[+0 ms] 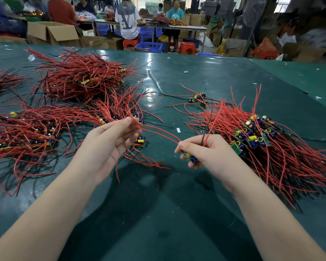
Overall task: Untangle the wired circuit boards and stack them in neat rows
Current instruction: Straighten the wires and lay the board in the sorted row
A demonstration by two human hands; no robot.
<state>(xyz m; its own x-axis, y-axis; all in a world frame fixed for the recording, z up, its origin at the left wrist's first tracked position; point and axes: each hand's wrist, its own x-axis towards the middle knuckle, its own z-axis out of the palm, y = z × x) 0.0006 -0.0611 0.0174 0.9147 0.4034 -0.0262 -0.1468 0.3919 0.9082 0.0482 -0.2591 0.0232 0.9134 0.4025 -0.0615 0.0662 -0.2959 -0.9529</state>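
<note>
My left hand [109, 140] pinches red wires between thumb and fingers at the edge of a tangled bunch of boards [119, 113]. My right hand [205, 151] grips a small circuit board [191, 157] with blue and yellow parts; its red and black wires rise above the fist. Red wires run between the two hands. A single loose board [140, 142] lies on the table between them. To the right lies a row of stacked boards [256, 134] with wires fanned out.
The green table [167, 213] holds a big tangled pile [79, 78] at the back left, another pile [26, 132] at the left and a few boards [198, 97] at the middle back. Several people work at benches, boxes and stools beyond the far edge.
</note>
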